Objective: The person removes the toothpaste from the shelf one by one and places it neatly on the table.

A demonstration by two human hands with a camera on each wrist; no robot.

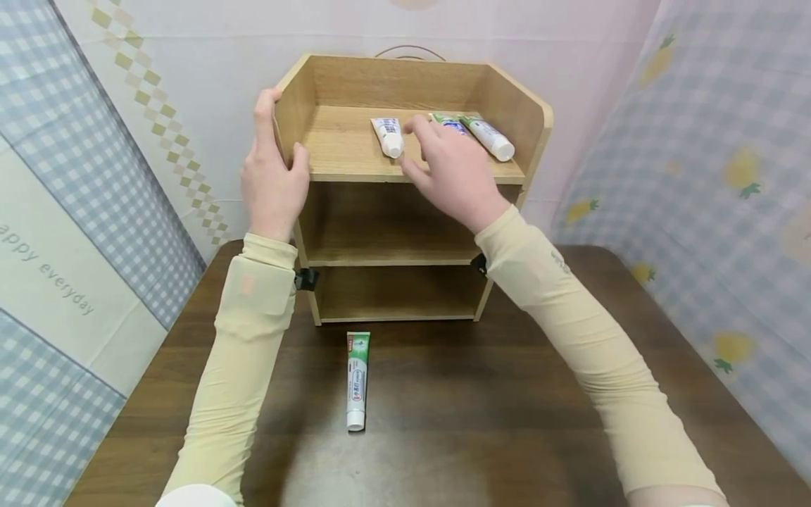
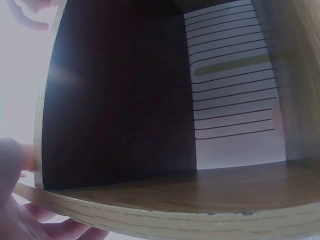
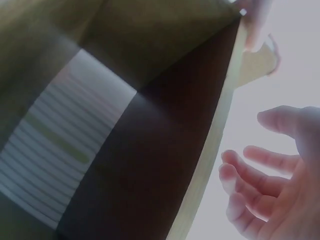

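Observation:
A wooden three-tier shelf unit point(image 1: 500, 84) stands on the dark table. My left hand point(image 1: 279, 151) grips its left side wall at the top, thumb on the front edge; in the left wrist view the fingers point(image 2: 20, 210) lie beside the shelf board point(image 2: 165, 210). My right hand point(image 1: 415, 144) hovers over the top tier with relaxed fingers point(image 3: 250, 175) and holds nothing. On that tier lie a white tube point(image 1: 388, 136), a green tube point(image 1: 448, 122) partly hidden by the hand, and a white-and-green tube point(image 1: 489, 138). A toothpaste tube point(image 1: 357, 380) lies on the table.
The brown table point(image 1: 481, 422) extends in front of the shelf. The middle tier point(image 1: 380, 246) and bottom tier point(image 1: 393, 303) hold nothing. Patterned fabric walls close in at left point(image 1: 76, 211), right point(image 1: 728, 176) and behind.

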